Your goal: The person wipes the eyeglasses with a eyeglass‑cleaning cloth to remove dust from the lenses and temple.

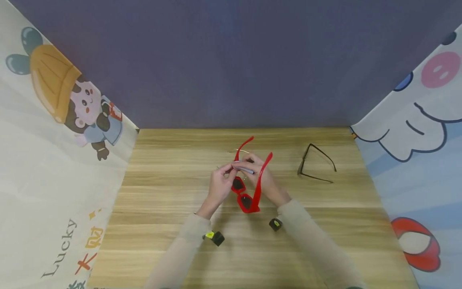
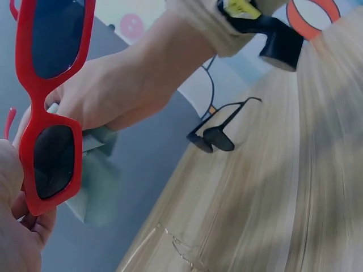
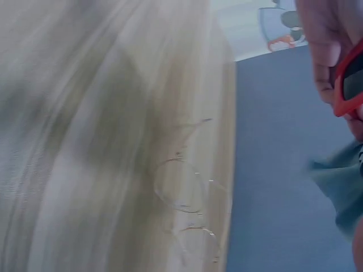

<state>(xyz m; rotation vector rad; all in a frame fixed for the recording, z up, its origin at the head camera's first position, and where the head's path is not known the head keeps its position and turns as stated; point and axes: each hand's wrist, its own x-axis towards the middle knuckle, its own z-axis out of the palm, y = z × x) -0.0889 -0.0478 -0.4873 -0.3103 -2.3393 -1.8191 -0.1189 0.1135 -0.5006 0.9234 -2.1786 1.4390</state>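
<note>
Grip: left hand pinches one end of red sunglasses over worktop, right hand holds cloth, wire glasses around twelve o'clock; hard cloth tug could twist the red pair loose onto them.

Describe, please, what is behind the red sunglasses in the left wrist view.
The right hand, a greenish cloth and grey wall show partly; whatever the dark lenses cover cannot be seen.
</note>
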